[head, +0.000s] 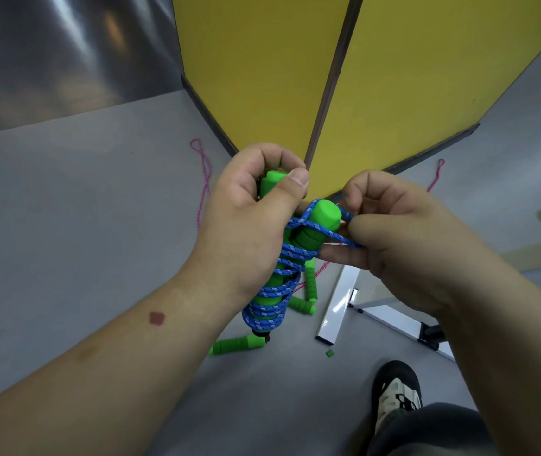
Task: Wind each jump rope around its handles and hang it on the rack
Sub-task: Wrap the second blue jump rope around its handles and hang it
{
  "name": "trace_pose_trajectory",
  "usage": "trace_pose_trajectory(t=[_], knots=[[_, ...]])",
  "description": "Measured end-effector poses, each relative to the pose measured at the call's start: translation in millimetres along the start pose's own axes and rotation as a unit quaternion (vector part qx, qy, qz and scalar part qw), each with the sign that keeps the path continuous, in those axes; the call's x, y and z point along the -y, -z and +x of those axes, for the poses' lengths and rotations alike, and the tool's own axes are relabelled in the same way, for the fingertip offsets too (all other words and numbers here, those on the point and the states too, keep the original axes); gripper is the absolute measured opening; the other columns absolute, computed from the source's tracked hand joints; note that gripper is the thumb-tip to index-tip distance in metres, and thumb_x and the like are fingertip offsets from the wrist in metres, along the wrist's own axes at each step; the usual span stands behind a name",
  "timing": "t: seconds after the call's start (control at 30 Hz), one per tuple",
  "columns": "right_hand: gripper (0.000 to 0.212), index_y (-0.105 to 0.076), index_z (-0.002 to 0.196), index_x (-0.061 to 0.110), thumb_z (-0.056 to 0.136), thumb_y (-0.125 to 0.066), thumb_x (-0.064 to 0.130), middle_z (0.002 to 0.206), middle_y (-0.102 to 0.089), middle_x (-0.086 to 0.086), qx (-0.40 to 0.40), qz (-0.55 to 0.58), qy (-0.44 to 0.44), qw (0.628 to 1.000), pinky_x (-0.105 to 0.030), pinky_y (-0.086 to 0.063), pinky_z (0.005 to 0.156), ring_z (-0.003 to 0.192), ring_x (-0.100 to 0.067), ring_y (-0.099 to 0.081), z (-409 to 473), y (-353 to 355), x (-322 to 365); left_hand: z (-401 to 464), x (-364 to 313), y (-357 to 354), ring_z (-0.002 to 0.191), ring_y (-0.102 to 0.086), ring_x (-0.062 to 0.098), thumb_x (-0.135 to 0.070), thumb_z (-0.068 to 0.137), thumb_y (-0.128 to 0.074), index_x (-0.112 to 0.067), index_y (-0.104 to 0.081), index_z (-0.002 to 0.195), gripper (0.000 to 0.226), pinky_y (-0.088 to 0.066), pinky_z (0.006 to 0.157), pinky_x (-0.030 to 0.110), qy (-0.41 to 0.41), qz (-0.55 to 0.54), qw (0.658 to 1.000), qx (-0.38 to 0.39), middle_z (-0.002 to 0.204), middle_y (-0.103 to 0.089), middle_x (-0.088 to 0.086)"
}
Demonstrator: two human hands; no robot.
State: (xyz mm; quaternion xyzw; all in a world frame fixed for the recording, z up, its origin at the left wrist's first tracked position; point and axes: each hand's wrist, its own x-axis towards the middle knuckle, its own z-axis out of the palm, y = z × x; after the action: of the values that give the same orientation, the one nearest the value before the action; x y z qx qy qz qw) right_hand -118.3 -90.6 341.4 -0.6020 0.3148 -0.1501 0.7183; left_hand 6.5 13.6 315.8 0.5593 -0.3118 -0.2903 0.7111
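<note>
The left hand [249,222] grips the pair of green foam handles [312,232] held side by side, its fingers and thumb curled round the far end of one handle. The blue rope [274,296] with white flecks is coiled many times round both handles, from the near end at the bottom up to just under the left thumb. The right hand [391,238] pinches a loop of this blue rope between thumb and fingers, just right of the top of the nearer handle, with the strand crossing over that handle's end.

Below the hands, on the grey floor [81,199], lie more green handles [234,345], one near the wound bundle's lower end and others a little farther right. A pink rope [205,179] trails over the floor to the left of the hands, and another stretch of pink shows to the right beside the yellow panels [262,70], which stand upright at the far side. A white metal frame [338,307] lies on the floor to the right, and a small green scrap [329,353] sits near its near end. A shoe [396,390] shows at the near right.
</note>
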Motion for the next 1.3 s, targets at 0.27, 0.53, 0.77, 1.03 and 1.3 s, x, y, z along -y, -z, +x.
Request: trace_pose_trajectory(t=[0.27,0.53,0.77,1.03,1.3], knots=[[0.041,-0.062,0.07,0.006,0.094,-0.039,-0.017,0.075,-0.07,-0.016,-0.053,0.038,-0.001,0.998,-0.037,-0.065,0.068,0.07,-0.026,-0.074,-2,-5,2,3,2,2,0.076,-0.055,0.027,-0.025,0.091,-0.062,-0.025,-0.064,0.091,0.002,-0.051,0.066,0.041,0.033,-0.033,0.999,0.01,0.089,-0.056,0.014],[0.037,-0.074,0.081,0.012,0.093,-0.049,-0.013,0.079,-0.073,-0.008,-0.089,0.066,0.015,0.994,-0.031,-0.061,0.06,0.069,-0.019,-0.073,-1,0,4,6,3,12,0.082,-0.054,0.028,-0.001,0.07,-0.058,-0.035,-0.052,0.119,0.06,-0.049,0.072,0.045,0.084,0.001,0.984,0.155,0.099,-0.051,0.009],[0.034,-0.075,0.096,0.011,0.089,-0.056,-0.017,0.076,-0.073,0.002,-0.115,0.097,0.092,0.984,-0.023,-0.056,0.068,0.071,-0.01,-0.069,2,2,5,11,11,16,0.093,-0.075,0.037,-0.017,0.073,-0.076,-0.03,-0.059,0.118,0.05,-0.06,0.084,0.063,0.102,0.082,0.987,0.095,0.103,-0.074,0.01],[0.046,-0.073,0.094,0.009,0.087,-0.043,-0.025,0.074,-0.065,-0.004,-0.1,0.18,0.12,0.971,-0.035,-0.061,0.078,0.065,-0.014,-0.066,2,-1,4,11,6,15,0.084,-0.075,0.011,-0.038,0.08,-0.077,-0.044,-0.056,0.117,0.044,-0.062,0.082,0.051,0.089,0.18,0.978,0.062,0.098,-0.068,-0.024],[0.037,-0.072,0.082,0.01,0.064,-0.041,0.0,0.055,-0.039,-0.002,-0.071,0.03,0.102,0.992,-0.029,-0.025,0.056,0.051,-0.015,-0.031,4,12,6,13,3,19,0.087,-0.076,0.029,-0.032,0.075,-0.08,-0.049,-0.052,0.129,0.063,-0.063,0.08,0.058,0.125,0.129,0.977,0.118,0.098,-0.072,-0.005]])
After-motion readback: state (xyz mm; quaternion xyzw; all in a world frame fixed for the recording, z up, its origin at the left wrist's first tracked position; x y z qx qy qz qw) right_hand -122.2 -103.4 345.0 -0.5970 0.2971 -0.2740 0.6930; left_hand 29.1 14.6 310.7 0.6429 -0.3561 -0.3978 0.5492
